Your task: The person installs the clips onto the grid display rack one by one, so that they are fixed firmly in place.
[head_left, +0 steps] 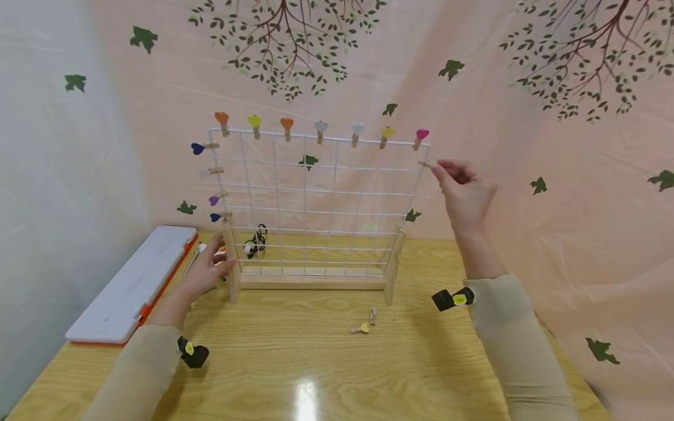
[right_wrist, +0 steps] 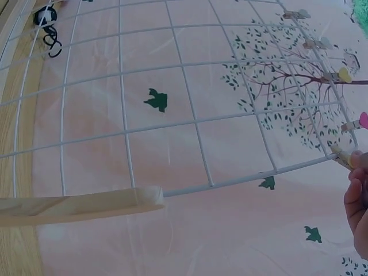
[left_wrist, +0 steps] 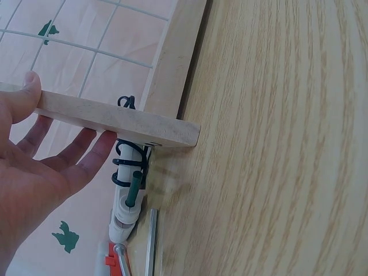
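A white wire grid (head_left: 337, 138) stands upright in a wooden stand (head_left: 310, 284). Between thumb and fingertips, my right hand (head_left: 468, 196) pinches a small wooden clothespin (head_left: 425, 164), which meets the grid's right edge just below the top corner. The fingers cover the clothespin's outer end. My left hand (head_left: 205, 272) grips the stand's left post (left_wrist: 115, 118), thumb on one side and fingers on the other. Heart-topped clothespins line the grid's top edge, from an orange one (head_left: 222, 118) to a pink one (head_left: 422, 135). Several more, including a dark blue one (head_left: 198, 148), run down its left edge.
Two loose clothespins, one with a yellow heart (head_left: 364, 328) and another (head_left: 372, 316), lie in front of the stand. A white case with orange edges (head_left: 131, 280) lies at left. Behind the left post are a white object with black cord (left_wrist: 127, 172) and a metal rod (left_wrist: 151, 241).
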Available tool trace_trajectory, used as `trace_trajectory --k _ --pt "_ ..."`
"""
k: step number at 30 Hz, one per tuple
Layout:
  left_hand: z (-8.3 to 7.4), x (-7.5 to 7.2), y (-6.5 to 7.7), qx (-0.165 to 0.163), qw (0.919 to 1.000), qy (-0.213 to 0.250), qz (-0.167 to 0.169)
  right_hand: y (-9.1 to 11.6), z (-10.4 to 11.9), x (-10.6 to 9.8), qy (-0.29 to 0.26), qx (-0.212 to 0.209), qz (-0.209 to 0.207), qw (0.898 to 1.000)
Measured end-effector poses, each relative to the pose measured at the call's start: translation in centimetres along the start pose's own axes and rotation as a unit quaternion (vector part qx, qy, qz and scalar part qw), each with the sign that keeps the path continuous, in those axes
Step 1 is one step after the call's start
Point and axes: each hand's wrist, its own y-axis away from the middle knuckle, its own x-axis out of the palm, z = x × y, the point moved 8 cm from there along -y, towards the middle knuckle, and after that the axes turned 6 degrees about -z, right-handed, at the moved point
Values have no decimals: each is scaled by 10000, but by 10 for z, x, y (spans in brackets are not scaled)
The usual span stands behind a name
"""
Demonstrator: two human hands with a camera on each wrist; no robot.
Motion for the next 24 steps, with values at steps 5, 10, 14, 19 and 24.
trace_trajectory --k 5,10,14,19,24 --pt "-1 0 0 -22 10000 -10 -14 -1 0 -1 263 -85 255 9993" --pt "-1 0 1 -53 10000 -10 0 11 24 -8 1092 -506 426 9918" --pt "-1 -1 1 -54 10000 -39 -28 27 35 -6 1077 -848 806 9873" --pt "0 -2 1 -34 10000 -37 -64 57 22 6 1019 -1131 1764 9725" --pt "1 -1 1 13 10000 -2 -62 99 -33 17 1565 -1280 2739 9403"
